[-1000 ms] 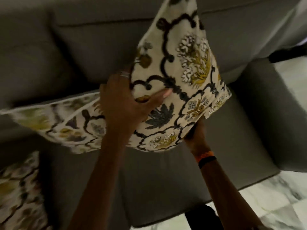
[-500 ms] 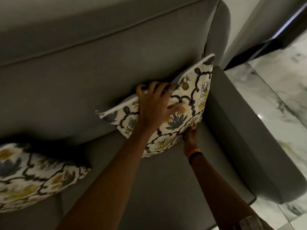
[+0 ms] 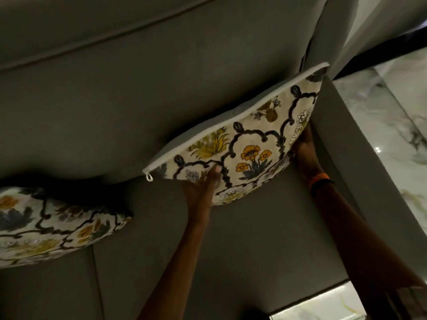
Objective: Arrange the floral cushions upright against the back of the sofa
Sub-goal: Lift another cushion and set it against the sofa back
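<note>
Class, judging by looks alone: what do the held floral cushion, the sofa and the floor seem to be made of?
Floral cushion: printed woven cloth, matte, with white piped edge; soft filling, since it sags.
Sofa: grey matte upholstery fabric, seamed.
Floor: probably polished marble or marble-look tile, veined and glossy.

One floral cushion (image 3: 251, 144) stands upright against the sofa back (image 3: 115, 100); a second floral cushion (image 3: 53, 225) lies further left.

Our both arms stretched forward, our left hand (image 3: 203, 188) gripping from below with thumb on top, our right hand (image 3: 305, 146) pressing the side.
</note>
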Available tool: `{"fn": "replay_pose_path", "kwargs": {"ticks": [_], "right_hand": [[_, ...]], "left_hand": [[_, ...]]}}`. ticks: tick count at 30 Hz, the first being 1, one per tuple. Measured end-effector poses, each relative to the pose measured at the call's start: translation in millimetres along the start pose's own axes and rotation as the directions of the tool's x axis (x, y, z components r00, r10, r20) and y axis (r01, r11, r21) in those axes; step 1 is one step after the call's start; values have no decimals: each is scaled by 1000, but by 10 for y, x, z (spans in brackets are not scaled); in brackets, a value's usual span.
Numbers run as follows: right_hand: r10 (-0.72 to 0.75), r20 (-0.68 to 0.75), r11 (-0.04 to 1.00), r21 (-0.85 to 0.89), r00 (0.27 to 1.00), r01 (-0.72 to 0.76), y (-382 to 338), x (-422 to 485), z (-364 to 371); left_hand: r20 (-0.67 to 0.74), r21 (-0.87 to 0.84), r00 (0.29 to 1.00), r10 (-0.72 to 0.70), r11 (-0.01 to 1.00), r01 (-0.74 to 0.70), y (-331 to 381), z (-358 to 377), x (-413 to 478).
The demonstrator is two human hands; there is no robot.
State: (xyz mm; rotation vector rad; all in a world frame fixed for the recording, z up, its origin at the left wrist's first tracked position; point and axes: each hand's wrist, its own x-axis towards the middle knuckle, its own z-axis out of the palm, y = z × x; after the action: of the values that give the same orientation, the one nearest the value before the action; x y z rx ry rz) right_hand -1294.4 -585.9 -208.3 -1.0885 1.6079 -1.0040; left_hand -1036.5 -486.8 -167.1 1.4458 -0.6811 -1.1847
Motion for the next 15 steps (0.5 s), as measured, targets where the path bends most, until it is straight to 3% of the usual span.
{"fn": "replay_pose_path", "kwargs": {"ticks": [4, 8, 12, 14, 15], "right_hand": [[13, -95, 999, -35, 995, -17, 160, -44, -123], [79, -177, 996, -37, 981, -87, 246, -168, 26], [124, -478, 989, -12, 870, -147, 241, -799, 514], [130, -578, 965, -113, 806, -237, 342, -1348, 937], [102, -576, 938, -215, 811, -271, 388, -1664, 1248]], "left_hand": [[27, 16, 999, 28, 999, -29, 117, 42, 301], [132, 177, 982, -139, 978, 115, -2, -6, 373], [177, 209, 984, 8, 977, -45, -83, -389, 344], [257, 258, 966, 16, 963, -84, -186, -856, 130], [266, 330, 964, 11, 939, -102, -247, -1210, -24]]}}
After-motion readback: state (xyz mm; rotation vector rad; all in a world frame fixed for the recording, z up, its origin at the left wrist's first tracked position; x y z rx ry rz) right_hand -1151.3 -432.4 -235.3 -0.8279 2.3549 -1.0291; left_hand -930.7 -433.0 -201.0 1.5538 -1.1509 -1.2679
